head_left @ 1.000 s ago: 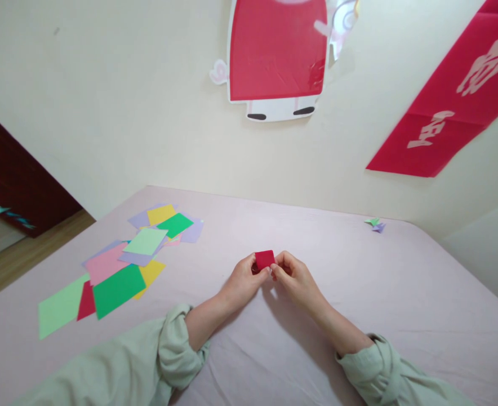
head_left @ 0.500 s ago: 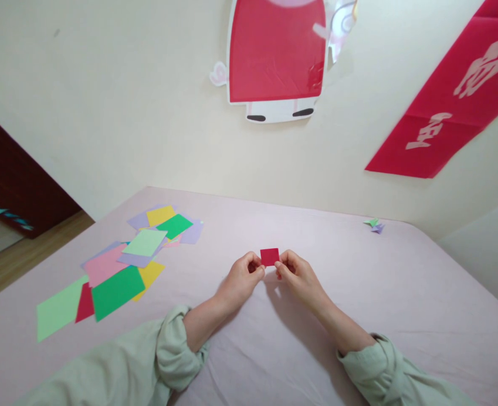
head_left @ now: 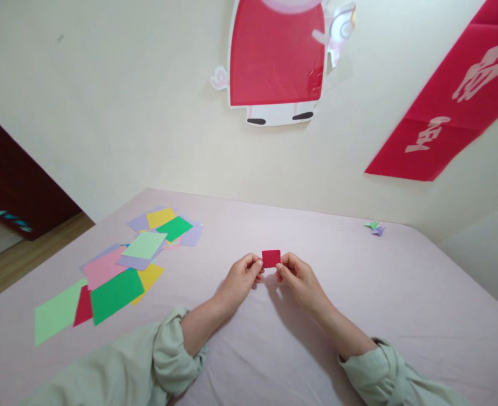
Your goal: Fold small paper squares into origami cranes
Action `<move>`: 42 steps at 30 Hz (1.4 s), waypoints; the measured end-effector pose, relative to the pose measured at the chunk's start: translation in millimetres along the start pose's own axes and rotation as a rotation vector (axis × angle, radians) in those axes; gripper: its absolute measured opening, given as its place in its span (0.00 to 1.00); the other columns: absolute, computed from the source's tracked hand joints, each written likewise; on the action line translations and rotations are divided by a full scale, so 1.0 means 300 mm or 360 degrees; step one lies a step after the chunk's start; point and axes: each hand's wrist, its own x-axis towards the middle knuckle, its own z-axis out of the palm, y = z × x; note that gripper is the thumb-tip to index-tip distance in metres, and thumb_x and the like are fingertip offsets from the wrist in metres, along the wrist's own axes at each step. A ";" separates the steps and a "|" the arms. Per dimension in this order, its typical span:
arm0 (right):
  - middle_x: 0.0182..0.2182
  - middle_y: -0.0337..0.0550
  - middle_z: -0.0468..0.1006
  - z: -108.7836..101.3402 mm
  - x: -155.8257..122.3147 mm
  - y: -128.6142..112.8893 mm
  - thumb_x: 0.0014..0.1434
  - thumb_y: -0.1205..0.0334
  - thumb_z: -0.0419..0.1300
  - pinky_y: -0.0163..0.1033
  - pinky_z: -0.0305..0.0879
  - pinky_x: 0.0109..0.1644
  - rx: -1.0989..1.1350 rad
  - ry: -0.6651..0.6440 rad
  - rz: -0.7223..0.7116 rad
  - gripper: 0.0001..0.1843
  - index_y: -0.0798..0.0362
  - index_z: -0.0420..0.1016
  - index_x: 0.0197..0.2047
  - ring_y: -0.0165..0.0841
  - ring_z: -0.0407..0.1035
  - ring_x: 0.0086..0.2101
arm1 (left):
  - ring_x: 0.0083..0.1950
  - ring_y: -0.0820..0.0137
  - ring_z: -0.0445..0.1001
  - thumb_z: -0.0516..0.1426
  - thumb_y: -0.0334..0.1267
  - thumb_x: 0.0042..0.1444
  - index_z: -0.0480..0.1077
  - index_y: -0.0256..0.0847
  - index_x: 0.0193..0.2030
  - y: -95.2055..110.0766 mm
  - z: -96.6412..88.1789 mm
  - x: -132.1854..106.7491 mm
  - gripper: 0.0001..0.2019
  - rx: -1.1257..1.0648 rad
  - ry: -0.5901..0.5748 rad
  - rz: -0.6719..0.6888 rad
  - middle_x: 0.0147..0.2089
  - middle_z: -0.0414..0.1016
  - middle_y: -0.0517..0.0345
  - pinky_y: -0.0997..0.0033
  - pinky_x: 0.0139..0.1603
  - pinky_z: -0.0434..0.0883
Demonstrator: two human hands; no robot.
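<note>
A small red piece of paper (head_left: 271,258), roughly rectangular, is held up just above the pale pink cloth (head_left: 249,361). My left hand (head_left: 245,275) pinches its left lower edge between thumb and fingers. At its right lower corner, my right hand (head_left: 294,273) grips it the same way, thumb in front. The fingertips behind the paper are hidden. Whether the paper is folded, I cannot tell.
Loose sheets of coloured paper (head_left: 117,288) lie overlapping on the left side of the cloth. Two small folded paper pieces, green (head_left: 372,224) and purple (head_left: 378,231), sit at the back right. A wall (head_left: 181,141) with a red cartoon cut-out (head_left: 276,62) rises behind.
The left fingers have shifted slightly on the paper, the thumb now higher along its left edge. The red paper has moved a touch to the right. Both hands still hold it.
</note>
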 end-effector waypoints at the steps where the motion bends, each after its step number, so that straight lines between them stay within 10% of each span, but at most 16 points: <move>1: 0.24 0.36 0.67 0.001 0.001 0.001 0.61 0.54 0.54 0.36 0.58 0.32 -0.0002 -0.0001 0.0001 0.12 0.52 0.64 0.30 0.30 0.62 0.26 | 0.27 0.75 0.65 0.53 0.47 0.56 0.64 0.38 0.31 0.003 0.000 -0.001 0.12 -0.0001 -0.0014 0.0003 0.26 0.65 0.63 0.76 0.28 0.61; 22: 0.29 0.39 0.74 0.017 -0.013 -0.030 0.60 0.46 0.55 0.40 0.69 0.36 0.0258 -0.0004 0.0161 0.20 0.53 0.68 0.47 0.32 0.71 0.30 | 0.32 0.72 0.66 0.54 0.37 0.56 0.66 0.39 0.31 -0.001 0.000 -0.016 0.05 0.0620 0.0127 0.0345 0.30 0.69 0.61 0.73 0.34 0.62; 42: 0.36 0.41 0.73 0.004 -0.010 -0.036 0.62 0.52 0.55 0.39 0.67 0.39 0.0265 -0.0095 0.0031 0.18 0.51 0.68 0.51 0.31 0.68 0.33 | 0.26 0.75 0.67 0.60 0.42 0.50 0.68 0.37 0.36 0.003 0.001 0.004 0.11 -0.0155 0.0236 -0.0055 0.25 0.70 0.62 0.78 0.26 0.61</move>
